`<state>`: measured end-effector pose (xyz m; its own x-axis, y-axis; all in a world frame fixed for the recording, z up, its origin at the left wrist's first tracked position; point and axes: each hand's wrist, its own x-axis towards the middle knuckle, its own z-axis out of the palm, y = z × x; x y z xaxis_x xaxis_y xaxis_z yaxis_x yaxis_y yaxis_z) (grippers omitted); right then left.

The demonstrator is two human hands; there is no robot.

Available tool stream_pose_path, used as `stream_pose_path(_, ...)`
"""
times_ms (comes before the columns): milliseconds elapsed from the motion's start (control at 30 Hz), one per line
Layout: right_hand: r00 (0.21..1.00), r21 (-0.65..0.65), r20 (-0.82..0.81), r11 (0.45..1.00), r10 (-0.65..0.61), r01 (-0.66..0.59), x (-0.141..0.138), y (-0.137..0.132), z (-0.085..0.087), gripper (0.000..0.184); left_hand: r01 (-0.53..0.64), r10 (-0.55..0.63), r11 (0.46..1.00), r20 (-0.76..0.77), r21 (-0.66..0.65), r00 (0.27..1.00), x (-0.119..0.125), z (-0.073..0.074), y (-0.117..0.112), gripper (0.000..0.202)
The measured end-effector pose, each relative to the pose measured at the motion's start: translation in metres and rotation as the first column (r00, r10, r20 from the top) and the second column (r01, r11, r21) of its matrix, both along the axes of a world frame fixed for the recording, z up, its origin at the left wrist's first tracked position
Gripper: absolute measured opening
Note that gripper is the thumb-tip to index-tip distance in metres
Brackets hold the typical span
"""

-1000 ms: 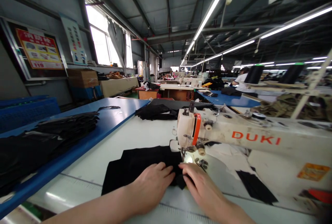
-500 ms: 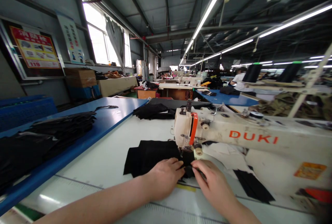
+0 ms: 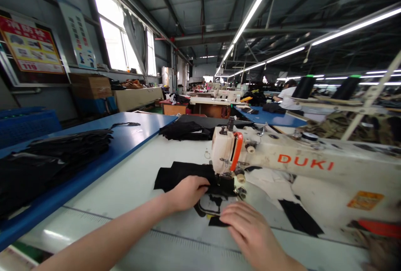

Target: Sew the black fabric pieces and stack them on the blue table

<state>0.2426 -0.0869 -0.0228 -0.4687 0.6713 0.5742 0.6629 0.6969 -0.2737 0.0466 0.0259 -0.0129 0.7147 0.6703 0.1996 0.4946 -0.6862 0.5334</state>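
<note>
A white DUKI sewing machine (image 3: 300, 162) stands on a white table (image 3: 131, 187). A black fabric piece (image 3: 178, 173) lies under its needle end. My left hand (image 3: 186, 191) rests on this fabric just left of the needle, fingers curled down onto the cloth. My right hand (image 3: 247, 225) lies nearer me, fingers bent over a small black scrap (image 3: 216, 221) on the table, below the presser foot. A thin dark strip curves between my two hands.
A blue side table (image 3: 125, 141) on the left carries a stack of black fabric (image 3: 59, 154). More black cloth (image 3: 184, 131) lies beyond the machine. Another black piece (image 3: 299, 216) lies right of the needle. A person in white (image 3: 286, 95) sits far back.
The black fabric has been fed further away under the needle and bunched up. My left hand followed it forward. My right hand has drawn back toward me onto a small scrap.
</note>
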Motion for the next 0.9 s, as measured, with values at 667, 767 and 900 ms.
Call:
stream_pose_path(667, 0.948, -0.104, 0.232, 0.964, -0.217, 0.246, 0.018, 0.038, -0.021, 0.050, 0.063, -0.060, 0.993, 0.027, -0.103, 0.998, -0.001, 0.012, 0.030, 0.022)
stream_pose_path(767, 0.940, -0.096, 0.225, 0.954, -0.257, 0.284, 0.016, 0.035, -0.019, 0.056, 0.063, -0.061, 0.993, 0.028, -0.099, 0.998, -0.002, 0.013, 0.030, 0.022)
stream_pose_path(900, 0.936, -0.115, 0.202, 0.942, -0.288, 0.314, 0.008, 0.026, -0.010, 0.058, 0.063, -0.060, 0.993, 0.034, -0.099, 0.998, -0.003, 0.010, 0.030, 0.023)
